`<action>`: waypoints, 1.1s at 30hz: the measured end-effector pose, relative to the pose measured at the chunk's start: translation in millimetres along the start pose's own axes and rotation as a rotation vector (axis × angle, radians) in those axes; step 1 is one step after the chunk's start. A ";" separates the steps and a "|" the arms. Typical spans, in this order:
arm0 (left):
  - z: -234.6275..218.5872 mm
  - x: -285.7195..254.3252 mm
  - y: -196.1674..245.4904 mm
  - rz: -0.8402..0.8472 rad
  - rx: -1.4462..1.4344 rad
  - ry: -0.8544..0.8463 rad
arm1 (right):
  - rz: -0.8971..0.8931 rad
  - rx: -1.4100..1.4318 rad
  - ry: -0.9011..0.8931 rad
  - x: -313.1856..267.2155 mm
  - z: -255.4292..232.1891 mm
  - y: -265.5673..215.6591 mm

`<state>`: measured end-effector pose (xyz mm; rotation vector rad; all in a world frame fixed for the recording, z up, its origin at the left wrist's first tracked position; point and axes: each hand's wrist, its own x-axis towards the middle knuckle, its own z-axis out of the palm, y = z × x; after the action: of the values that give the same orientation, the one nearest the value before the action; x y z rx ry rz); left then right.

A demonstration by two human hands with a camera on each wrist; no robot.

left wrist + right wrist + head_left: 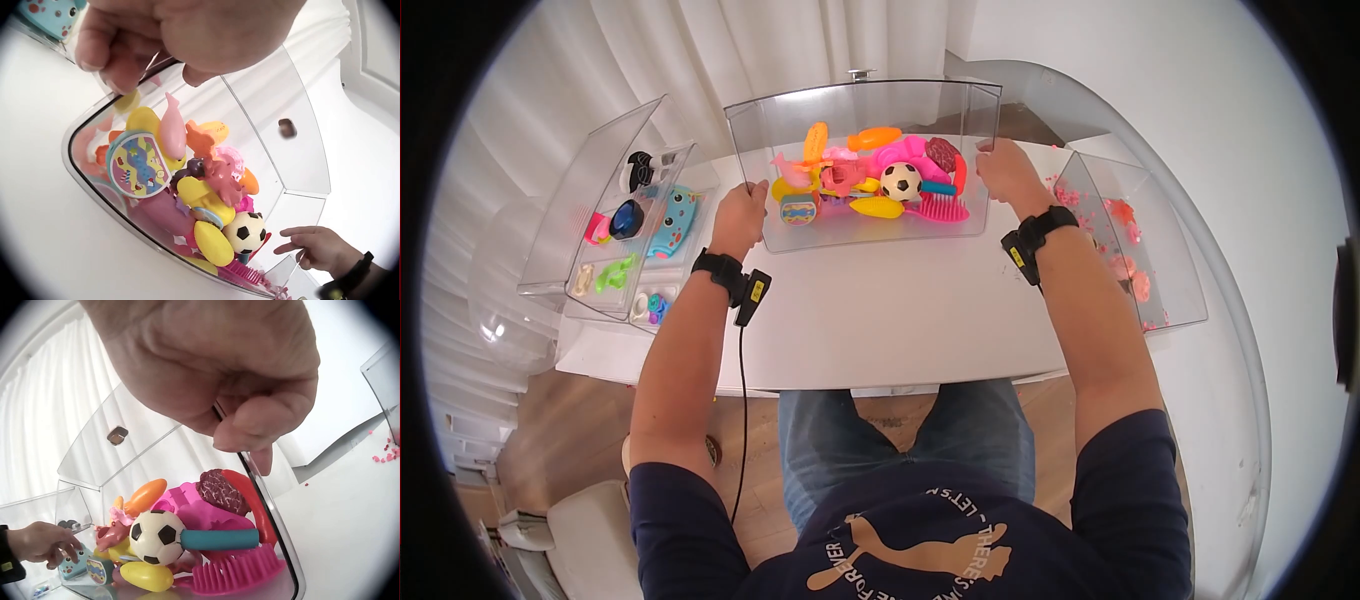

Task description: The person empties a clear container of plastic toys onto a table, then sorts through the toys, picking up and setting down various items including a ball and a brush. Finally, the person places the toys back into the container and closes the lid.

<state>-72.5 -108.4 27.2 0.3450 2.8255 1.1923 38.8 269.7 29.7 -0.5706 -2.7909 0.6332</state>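
left grip point(741, 214) and right grip point(1010, 172) pinched both sides of the clear box point(820, 238), top middle, maybe to hold it steady.

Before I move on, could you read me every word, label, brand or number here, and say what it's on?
"FOREVER", on the dark shirt
"THERE'S", same shirt
"LET'S", same shirt; letters beside these are cut off or unclear
Yellow label on the left wrist device: too small to read
Yellow label on the right: likewise
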 end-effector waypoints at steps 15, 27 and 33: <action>4.4 3.3 4.3 0.096 -0.010 0.076 | -0.078 0.070 0.005 7.9 6.5 17.1; 16.3 13.6 -3.9 0.140 -0.024 0.108 | 0.039 0.184 0.069 17.6 11.4 22.3; 20.6 18.6 -9.2 0.155 0.003 0.147 | 0.090 0.211 0.067 16.6 8.9 18.2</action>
<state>-89.4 -96.0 6.9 0.5049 2.9728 1.2927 27.1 288.5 15.7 -0.6633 -2.6057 0.8967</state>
